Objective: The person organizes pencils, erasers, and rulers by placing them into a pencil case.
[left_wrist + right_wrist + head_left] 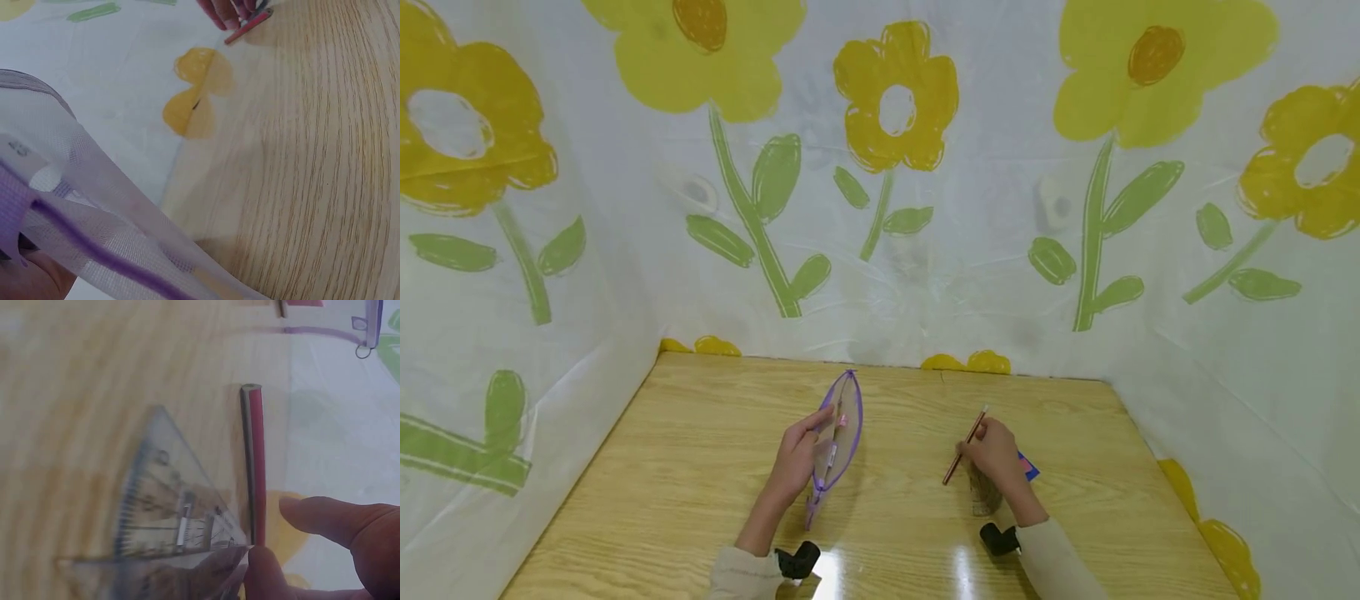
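Observation:
My left hand [796,458] grips a see-through mesh pencil pouch [858,421] with purple trim, its mouth spread apart. Inside show a pink item [842,421] and a white one. Close up in the left wrist view, the mesh [106,181] covers much of the left side. My right hand [995,454] holds a striped red and black pencil [255,462], slanted above the table. Clear plastic set squares [169,506] with printed scales lie under that hand, by the fingertips. A blue and pink piece [1028,468] pokes out beside it, mostly hidden.
The wood-grain table [700,467] is bordered by a white cloth [925,292] printed with yellow flowers, at the back and both sides. Black wrist mounts [797,560] sit at both cuffs. Light glares off the table's near part.

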`<state>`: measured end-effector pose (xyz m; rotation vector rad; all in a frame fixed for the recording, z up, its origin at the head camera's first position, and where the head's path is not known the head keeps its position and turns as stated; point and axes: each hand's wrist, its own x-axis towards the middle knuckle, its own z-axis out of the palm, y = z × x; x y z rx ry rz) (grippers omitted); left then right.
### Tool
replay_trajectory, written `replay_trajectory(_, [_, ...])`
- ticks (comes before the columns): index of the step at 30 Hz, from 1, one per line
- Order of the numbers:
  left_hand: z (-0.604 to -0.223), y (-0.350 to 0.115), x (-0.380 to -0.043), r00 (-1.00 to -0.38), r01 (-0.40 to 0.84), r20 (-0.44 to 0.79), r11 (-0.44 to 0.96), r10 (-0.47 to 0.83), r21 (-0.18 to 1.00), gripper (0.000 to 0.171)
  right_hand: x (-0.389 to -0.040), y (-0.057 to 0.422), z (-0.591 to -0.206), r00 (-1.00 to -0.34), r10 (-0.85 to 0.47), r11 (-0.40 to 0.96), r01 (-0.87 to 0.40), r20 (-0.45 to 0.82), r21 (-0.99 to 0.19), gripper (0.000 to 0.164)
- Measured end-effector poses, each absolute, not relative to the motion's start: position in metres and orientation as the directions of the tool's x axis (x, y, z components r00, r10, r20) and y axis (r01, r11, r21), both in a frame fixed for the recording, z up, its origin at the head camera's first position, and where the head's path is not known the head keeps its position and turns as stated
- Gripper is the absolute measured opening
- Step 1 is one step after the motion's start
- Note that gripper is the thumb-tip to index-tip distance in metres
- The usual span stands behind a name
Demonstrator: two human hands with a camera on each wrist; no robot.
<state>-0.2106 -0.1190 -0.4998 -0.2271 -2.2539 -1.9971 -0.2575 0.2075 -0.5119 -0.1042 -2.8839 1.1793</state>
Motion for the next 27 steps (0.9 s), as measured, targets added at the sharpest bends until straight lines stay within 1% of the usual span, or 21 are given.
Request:
replay_trajectory(1, [-0.5,-0.119,-0.21,-0.981,0.193,0.19,0.121,0.032,0.974,0.05,-0.259,0.207,-0.512,-0.998,0.069,0.716,0.054,-0.006,-0.696,0.058])
replay_trajectory(2, [-0.5,-0.119,-0.21,-0.981,0.193,0.191,0.124,0.031,0.973,0.05,-0.261,0.206,-0.512,-0.998,0.068,0.718,0.054,-0.007,-0.694,0.064])
replay_trajectory(4, [-0.5,-0.119,-0.21,-0.981,0.192,0.189,0.126,0.034,0.973,0.05,-0.264,0.205,-0.513,-0.998,0.066,0.716,0.057,-0.014,-0.695,0.07])
replay_trajectory(9, [-0.498,-0.12,-0.208,-0.981,0.192,0.189,0.117,0.04,0.974,0.05,-0.272,0.203,-0.513,-0.998,0.053,0.726,0.049,-0.014,-0.686,0.074])
replay_trajectory(12, [-0.497,-0.12,-0.207,-0.982,0.186,0.183,0.104,0.041,0.977,0.049,-0.275,0.201,-0.514,-0.999,0.038,0.722,0.038,-0.015,-0.691,0.073])
replay_trajectory(21, [-0.497,-0.12,-0.206,-0.982,0.187,0.184,0.11,0.039,0.976,0.05,-0.28,0.205,-0.52,-0.998,0.037,0.642,0.055,-0.04,-0.765,0.066])
replay_trajectory(27, [-0.498,-0.12,-0.209,-0.983,0.185,0.182,0.113,0.037,0.976,0.05,-0.282,0.207,-0.519,-0.999,0.031,0.632,0.052,-0.042,-0.773,0.06])
